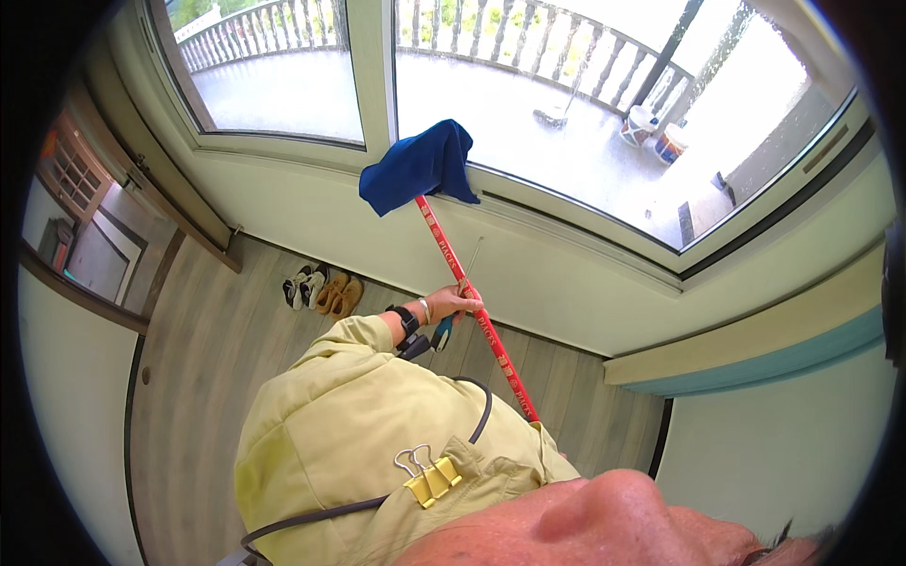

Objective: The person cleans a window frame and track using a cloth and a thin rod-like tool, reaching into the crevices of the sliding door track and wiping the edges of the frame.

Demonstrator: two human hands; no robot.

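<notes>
My left hand (453, 304), with a black watch and a pale bracelet at the wrist, grips a red printed pole (444, 247). A screwdriver is held in the same hand: its teal and black handle (442, 334) hangs below the fingers and its thin metal shaft (478, 251) points up towards the wall. Over the pole's far end drapes a dark blue cloth (417, 163), in front of the window frame near the sill. The pole's near end passes behind my yellow-green shirt (340, 424). My right hand is out of view.
White and black shoes (304, 286) and brown shoes (340, 293) sit on the wood-look floor (205, 368) by the wall. A doorway (113, 219) is at left, a teal-edged curtain (771, 361) at right. Beyond the window, buckets (640, 126) stand on a balcony. A black cable (318, 513) crosses my shirt.
</notes>
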